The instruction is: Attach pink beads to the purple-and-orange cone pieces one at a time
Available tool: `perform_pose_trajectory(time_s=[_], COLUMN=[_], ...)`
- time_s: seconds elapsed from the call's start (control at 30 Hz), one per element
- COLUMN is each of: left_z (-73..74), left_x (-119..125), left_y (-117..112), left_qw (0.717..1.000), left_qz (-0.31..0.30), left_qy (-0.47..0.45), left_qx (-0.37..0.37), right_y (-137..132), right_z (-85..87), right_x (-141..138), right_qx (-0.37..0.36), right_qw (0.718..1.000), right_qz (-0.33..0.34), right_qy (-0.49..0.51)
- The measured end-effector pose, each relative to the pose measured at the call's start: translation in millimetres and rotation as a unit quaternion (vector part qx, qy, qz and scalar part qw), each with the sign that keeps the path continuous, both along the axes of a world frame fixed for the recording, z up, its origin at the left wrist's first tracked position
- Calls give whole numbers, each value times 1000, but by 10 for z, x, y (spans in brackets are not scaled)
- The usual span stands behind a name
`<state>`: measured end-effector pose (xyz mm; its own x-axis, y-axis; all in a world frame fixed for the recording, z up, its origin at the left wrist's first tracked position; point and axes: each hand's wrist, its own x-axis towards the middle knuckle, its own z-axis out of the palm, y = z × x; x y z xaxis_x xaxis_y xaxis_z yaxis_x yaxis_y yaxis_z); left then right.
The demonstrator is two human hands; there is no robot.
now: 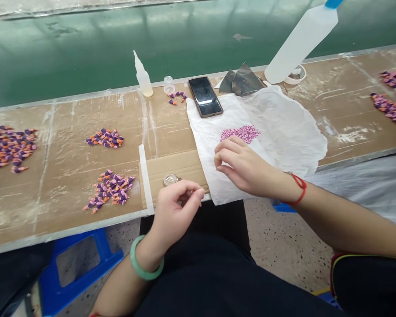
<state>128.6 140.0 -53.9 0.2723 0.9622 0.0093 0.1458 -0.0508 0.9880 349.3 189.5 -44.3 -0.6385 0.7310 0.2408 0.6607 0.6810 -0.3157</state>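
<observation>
My left hand (174, 207) hovers at the table's near edge with its fingers curled and thumb meeting fingertips in a pinch; what it holds is too small to make out. It sits just in front of a small clear round lid or jar (170, 179). My right hand (242, 165) rests on a sheet of white paper (284, 132), fingers bent and drawn together, just below a small heap of tiny pink beads (240, 133). Whether anything is in those fingers is hidden.
Piles of purple-and-orange pieces lie at the left (9, 147), (105, 138), (110, 187) and far right (391, 108). A phone (205, 96), a small glue bottle (143, 77), a large white bottle (300, 42), grey foil pieces (242, 80) and a blue stool (79, 268) are nearby.
</observation>
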Motion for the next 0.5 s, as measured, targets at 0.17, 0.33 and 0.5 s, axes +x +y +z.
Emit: perform_pose_trajectory(time_s=[0.17, 0.33, 0.5], left_z=[4, 12, 5], left_x=[114, 102, 86], left_y=[58, 25, 13], left_qw=[999, 997, 996], left_qz=[-17, -27, -10], left_qy=[28, 42, 40], left_qx=[41, 61, 79], right_y=[-245, -308, -335], right_z=[172, 182, 230], right_x=[-190, -257, -277], right_qx=[18, 21, 1], right_qw=[998, 998, 997], right_qz=[41, 49, 45], right_qy=[43, 19, 60])
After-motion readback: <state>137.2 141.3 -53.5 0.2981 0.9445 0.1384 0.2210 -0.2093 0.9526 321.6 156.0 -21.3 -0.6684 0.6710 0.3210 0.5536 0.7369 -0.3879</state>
